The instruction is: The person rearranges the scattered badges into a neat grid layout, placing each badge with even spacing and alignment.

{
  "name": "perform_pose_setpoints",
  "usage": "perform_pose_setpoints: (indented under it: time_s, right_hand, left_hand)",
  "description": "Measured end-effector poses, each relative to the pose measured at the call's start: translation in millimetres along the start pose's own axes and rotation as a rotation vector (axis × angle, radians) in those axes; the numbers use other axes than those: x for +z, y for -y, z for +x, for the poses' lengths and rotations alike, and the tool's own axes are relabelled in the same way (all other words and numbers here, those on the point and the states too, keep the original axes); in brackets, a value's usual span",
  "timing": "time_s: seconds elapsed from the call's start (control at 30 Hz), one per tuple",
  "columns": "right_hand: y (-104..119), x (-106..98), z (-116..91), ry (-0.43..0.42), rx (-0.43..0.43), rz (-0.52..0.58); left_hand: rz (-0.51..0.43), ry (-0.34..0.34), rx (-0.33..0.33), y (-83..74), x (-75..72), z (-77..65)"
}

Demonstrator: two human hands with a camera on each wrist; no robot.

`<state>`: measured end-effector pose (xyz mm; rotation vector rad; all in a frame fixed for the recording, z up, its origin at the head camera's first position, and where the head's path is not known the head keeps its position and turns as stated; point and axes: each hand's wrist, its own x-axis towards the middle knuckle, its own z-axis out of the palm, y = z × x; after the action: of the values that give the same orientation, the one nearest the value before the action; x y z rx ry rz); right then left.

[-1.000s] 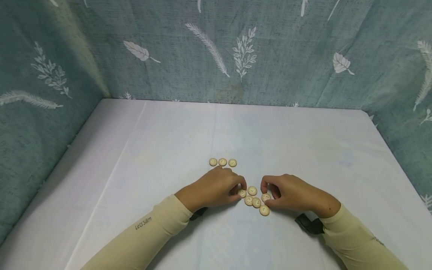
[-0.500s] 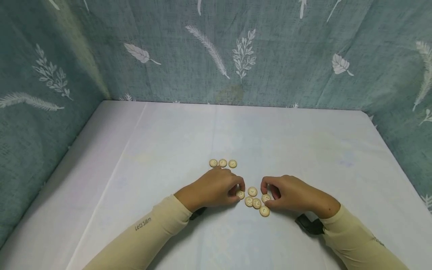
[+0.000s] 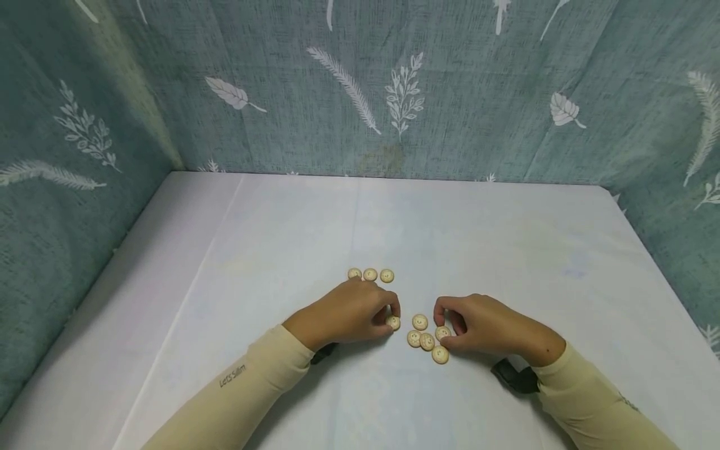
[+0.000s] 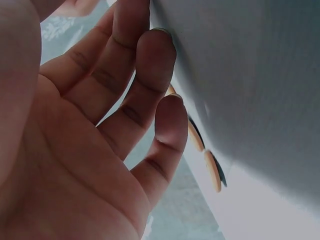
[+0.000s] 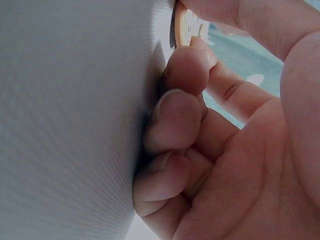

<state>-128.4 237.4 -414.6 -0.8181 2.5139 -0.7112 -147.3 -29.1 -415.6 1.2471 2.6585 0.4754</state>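
Note:
My left hand (image 3: 344, 312) pinches a round cream wooden button (image 3: 393, 322) between thumb and index finger, low over the white cloth. My right hand (image 3: 488, 324) has thumb and index finger at the edges of another such button (image 3: 443, 333), which also shows in the right wrist view as a disc (image 5: 185, 25) between the fingers; its other fingers curl against the cloth. Between the hands lie several loose buttons (image 3: 419, 322), two of them side by side. Beyond the left hand, three buttons (image 3: 370, 274) form a row; its knuckles partly cover the leftmost.
The table (image 3: 270, 225) is covered in white cloth with faint creases. Green leaf-print fabric (image 3: 315, 137) stands behind it and along both sides. In the left wrist view, buttons of the row (image 4: 212, 171) lie just past the little finger.
The left hand has slid its button leftward, away from the loose group, and now overlaps the row's leftmost button. The right hand and its button stay in place.

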Motion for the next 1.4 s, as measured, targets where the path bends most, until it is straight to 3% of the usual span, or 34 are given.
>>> perform_pose_setpoints:
  time_s: [0.23, 0.43, 0.8, 1.17, 1.4]
  right_hand:
    - [1, 0, 1, -0.014, 0.002, -0.012]
    - [0, 0, -1, -0.002, 0.000, 0.002]
    - [2, 2, 0, 0.004, 0.018, -0.012]
    - [1, 5, -1, 0.004, 0.018, -0.014]
    - [1, 4, 0, 0.005, 0.032, -0.023]
  left_hand:
    - [-0.005, -0.044, 0.000, 5.1, -5.3, -2.1]
    - [-0.081, -0.055, -0.046, 8.6, -11.5, -5.3]
    - [-0.102, -0.103, -0.112, 23.7, -17.4, -23.5]
    - [-0.101, -0.089, -0.175, 33.4, -21.4, -31.7]
    - [-0.080, -0.097, -0.167, 39.1, -21.0, -31.6]
